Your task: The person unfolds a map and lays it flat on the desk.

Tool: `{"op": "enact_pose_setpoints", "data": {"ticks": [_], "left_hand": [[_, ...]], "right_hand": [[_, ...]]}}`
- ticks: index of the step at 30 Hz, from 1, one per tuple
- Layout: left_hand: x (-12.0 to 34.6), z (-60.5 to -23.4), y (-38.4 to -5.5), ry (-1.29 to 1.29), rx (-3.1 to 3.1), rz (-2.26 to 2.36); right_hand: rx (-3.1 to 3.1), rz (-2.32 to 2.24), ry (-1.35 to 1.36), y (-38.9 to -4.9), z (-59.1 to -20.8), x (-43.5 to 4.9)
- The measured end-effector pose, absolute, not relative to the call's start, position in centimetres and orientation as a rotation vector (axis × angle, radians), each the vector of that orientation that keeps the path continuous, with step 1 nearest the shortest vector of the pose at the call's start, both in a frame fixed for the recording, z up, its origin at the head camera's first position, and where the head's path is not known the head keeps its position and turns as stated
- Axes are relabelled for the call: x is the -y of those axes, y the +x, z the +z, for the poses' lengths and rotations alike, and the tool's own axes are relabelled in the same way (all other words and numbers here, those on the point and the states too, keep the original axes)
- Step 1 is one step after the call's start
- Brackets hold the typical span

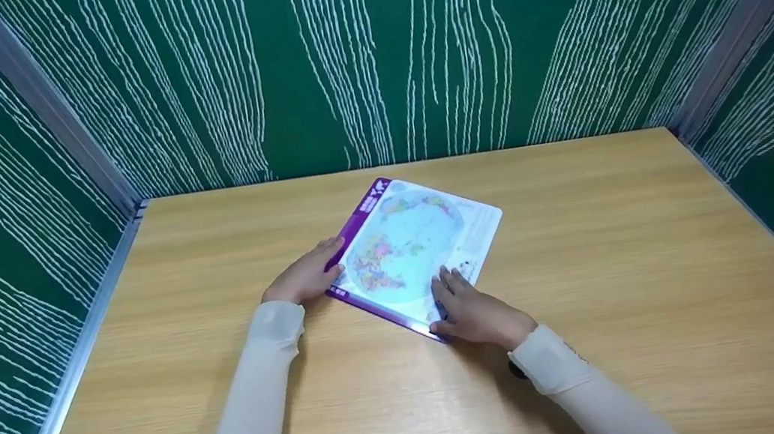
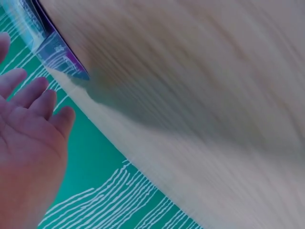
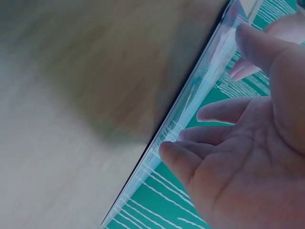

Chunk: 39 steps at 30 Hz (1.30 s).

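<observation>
My left hand (image 1: pixel 304 274) was at the map's (image 1: pixel 406 248) purple band (image 1: pixel 358 223), my right hand (image 1: pixel 483 315) over its near corner, fingers (image 3: pixel 224 110) loosely straight; I couldn't tell whether they pressed. The map sat between them, the band's pale lettering (image 1: pixel 368 204) too small to read. Desk (image 1: pixel 667 268) spread to either side, its far edge (image 1: pixel 573 142) beyond both hands.

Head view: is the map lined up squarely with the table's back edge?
No, the map is turned at an angle to the back edge of the table.
</observation>
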<state>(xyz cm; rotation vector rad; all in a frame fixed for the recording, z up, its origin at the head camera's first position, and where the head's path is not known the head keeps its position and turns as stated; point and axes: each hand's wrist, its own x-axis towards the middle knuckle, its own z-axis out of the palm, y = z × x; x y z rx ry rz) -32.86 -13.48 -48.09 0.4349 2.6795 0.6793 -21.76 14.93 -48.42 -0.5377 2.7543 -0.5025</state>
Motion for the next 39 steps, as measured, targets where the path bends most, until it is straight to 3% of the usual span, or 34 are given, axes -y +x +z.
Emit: {"op": "enact_pose_setpoints", "data": {"ticks": [14,39], "left_hand": [[12.9,-48.1,-32.6,0.483,-2.598,0.715],[12.6,-47.9,-30.5,0.488,-2.624,0.583]], "right_hand": [[-2.716,-0.466,-0.755,-21.5,-48.3,-14.8],[-2.633,-0.482,-0.786,-22.9,-47.9,-17.7]]}}
